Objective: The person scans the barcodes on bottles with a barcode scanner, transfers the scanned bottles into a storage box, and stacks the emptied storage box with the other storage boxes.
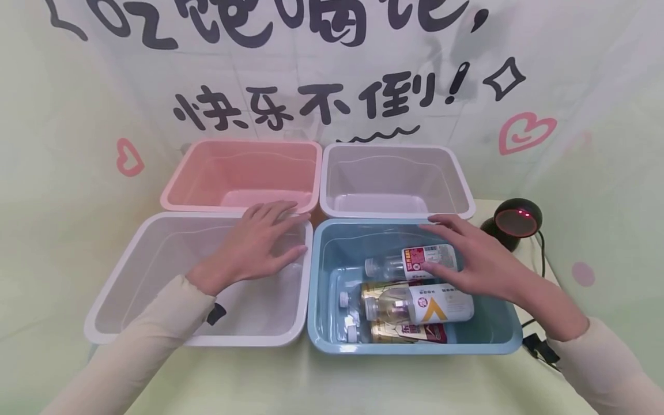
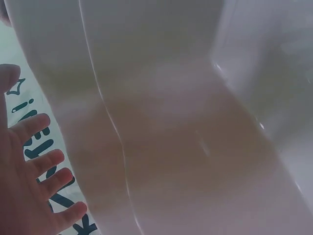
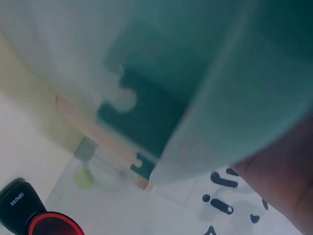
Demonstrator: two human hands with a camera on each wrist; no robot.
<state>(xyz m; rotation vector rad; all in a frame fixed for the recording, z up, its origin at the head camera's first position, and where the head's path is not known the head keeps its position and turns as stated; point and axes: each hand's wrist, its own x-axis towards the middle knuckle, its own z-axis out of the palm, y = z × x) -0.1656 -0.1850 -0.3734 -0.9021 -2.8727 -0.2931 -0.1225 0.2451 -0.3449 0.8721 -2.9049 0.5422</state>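
Note:
My left hand [image 1: 259, 245] hovers with fingers spread above the right side of the front pale grey bin [image 1: 155, 339]; nothing is in its grasp. In the left wrist view the same hand [image 2: 29, 166] shows separated fingers beside the bin wall. Over the blue bin [image 1: 415, 349], my right hand [image 1: 479, 259] reaches in from the right, fingers extended and holding nothing. Below it lie several bottles on their sides: a clear bottle with a red-and-white label [image 1: 430, 260], one with a white label and yellow mark [image 1: 443, 304], and gold-labelled bottles [image 1: 407, 332] partly hidden underneath.
Behind stand a pink bin [image 1: 178, 178] and another pale grey bin [image 1: 464, 190]. A black scanner [image 1: 517, 218] with red lights and a cable [image 1: 543, 253] is right of the bins. A printed white curtain [image 1: 332, 69] hangs at the back.

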